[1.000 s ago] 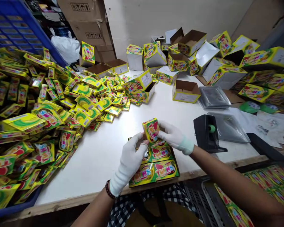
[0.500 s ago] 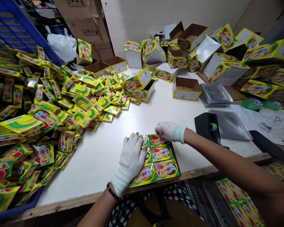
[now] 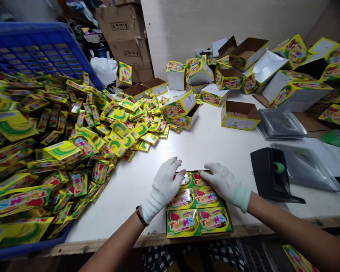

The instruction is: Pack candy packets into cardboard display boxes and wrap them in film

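Both my hands wear white gloves. My left hand (image 3: 164, 185) lies with fingers spread on the far left corner of a flat tray of yellow-green "Twins" packets (image 3: 197, 206) at the table's near edge. My right hand (image 3: 223, 183) rests flat on the tray's far right side, fingers stretched toward the left hand. Neither hand holds a packet. The packets in the tray lie in two columns, labels up.
A big heap of loose yellow packets (image 3: 59, 147) spills from a blue crate (image 3: 36, 49) at the left. Open and folded cartons (image 3: 239, 115) crowd the back. A black tape dispenser (image 3: 270, 175) and clear plastic lids (image 3: 282, 122) sit at the right.
One second ago both hands held a single packet above the tray; it now lies in the tray and both hands rest flat on the packets. The camera has shifted left.
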The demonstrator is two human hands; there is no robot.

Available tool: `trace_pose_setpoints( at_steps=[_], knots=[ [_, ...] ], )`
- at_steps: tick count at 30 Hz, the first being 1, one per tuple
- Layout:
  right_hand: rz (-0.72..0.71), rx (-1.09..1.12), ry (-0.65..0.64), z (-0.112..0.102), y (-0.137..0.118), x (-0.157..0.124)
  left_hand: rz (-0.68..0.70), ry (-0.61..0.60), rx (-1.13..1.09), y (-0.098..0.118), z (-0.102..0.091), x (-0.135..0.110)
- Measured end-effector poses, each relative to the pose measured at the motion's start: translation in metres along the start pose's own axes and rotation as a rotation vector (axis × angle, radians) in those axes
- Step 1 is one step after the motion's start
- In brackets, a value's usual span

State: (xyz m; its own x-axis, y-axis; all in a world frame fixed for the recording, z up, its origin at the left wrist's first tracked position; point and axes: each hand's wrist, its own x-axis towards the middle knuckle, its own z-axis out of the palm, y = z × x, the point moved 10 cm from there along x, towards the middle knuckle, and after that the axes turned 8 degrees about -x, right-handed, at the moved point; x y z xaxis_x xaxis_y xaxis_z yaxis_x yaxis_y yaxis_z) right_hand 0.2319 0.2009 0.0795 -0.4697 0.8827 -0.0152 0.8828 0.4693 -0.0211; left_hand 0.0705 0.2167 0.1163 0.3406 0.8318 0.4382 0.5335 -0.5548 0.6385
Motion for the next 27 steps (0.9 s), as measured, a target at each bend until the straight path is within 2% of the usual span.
trace_pose_setpoints(
  at_steps=[2,5,8,10,15,20,25,27],
  knots=[
    [0.081,0.166,0.089,-0.005,0.024,-0.005,0.083,-0.070,0.005,0.019,0.010,0.012],
    [0.148,0.383,0.144,-0.006,0.051,-0.012,0.167,-0.273,0.100,0.045,0.043,0.018],
    [0.153,0.436,0.115,-0.005,0.056,-0.011,0.187,-0.426,0.272,0.054,0.074,0.016],
    [0.140,0.390,0.062,-0.006,0.051,-0.007,0.175,-0.467,0.345,0.053,0.085,0.014],
    [0.099,0.220,-0.097,-0.007,0.041,0.004,0.160,-0.470,0.354,0.048,0.090,0.012],
    [0.137,0.170,-0.135,-0.002,0.046,0.009,0.159,-0.473,0.402,0.044,0.094,0.008],
    [0.229,0.136,-0.123,-0.002,0.045,0.003,0.335,-0.498,0.292,0.064,0.103,0.001],
    [0.235,0.085,-0.153,-0.001,0.043,0.005,0.349,-0.540,0.255,0.068,0.107,0.000]
  ],
)
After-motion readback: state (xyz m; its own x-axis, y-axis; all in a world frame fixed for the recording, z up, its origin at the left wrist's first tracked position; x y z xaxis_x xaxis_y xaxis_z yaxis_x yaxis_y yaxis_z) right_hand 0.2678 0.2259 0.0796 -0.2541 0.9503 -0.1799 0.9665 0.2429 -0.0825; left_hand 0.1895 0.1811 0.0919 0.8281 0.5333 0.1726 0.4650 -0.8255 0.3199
